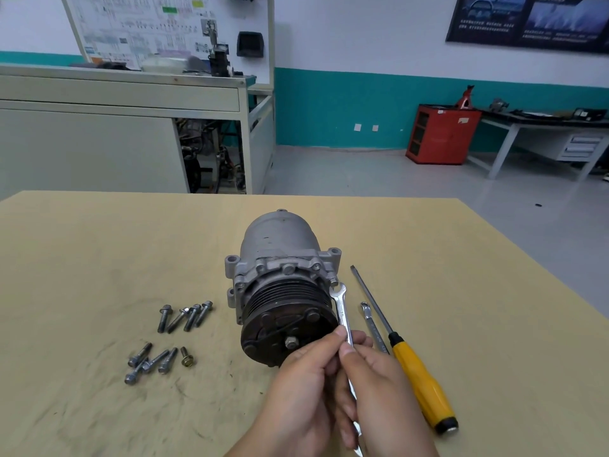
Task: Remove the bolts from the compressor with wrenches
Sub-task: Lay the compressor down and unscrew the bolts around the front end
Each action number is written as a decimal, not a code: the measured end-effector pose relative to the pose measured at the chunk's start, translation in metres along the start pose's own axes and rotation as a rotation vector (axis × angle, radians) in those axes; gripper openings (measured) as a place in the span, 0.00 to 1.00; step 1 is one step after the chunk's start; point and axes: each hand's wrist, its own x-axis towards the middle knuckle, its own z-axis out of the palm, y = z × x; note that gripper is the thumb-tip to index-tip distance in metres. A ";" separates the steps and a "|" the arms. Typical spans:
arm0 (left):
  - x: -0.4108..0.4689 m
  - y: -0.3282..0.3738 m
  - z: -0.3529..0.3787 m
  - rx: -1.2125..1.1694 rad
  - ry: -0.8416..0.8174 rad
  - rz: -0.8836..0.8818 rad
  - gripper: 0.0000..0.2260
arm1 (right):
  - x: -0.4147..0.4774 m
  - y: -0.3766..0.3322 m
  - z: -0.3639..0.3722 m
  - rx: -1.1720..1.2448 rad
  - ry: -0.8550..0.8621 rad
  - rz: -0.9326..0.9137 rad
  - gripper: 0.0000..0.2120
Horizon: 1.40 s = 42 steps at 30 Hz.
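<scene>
1. Both hands gripped one wrench [342,311]: L hand [306,390] pinched the shank nearer the head, R hand [379,390] curled round it just behind.
2. Wrench axis ran away from me. Its open head lay just beside the compressor's [280,245] R flange [333,255], ahead of my hands. Whether it was seated on a bolt head, I couldn't tell.
3. Compressor lay mid-table [99,258], pulley [286,328] facing me.
4. Pulley rim likely crowded the swing on the L. Spare wrench [374,328] & screwdriver [421,387] lay near on the R.
5. Loose bolts [163,319] sat well apart, to the L.
</scene>
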 end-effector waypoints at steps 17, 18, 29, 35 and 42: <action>0.000 0.001 0.004 -0.024 -0.051 0.047 0.13 | -0.005 -0.014 -0.010 -0.039 -0.070 -0.021 0.26; -0.001 0.002 0.004 -0.017 -0.058 0.044 0.14 | -0.004 -0.014 -0.009 -0.020 -0.067 -0.021 0.27; 0.000 -0.001 0.003 0.011 -0.050 0.036 0.14 | -0.001 -0.006 -0.007 -0.011 -0.054 0.003 0.21; -0.001 -0.001 0.003 0.011 -0.051 0.031 0.14 | 0.000 -0.005 -0.005 -0.058 -0.016 -0.006 0.22; -0.001 0.000 0.004 0.003 -0.039 0.050 0.14 | -0.003 -0.007 -0.006 -0.075 -0.008 -0.015 0.23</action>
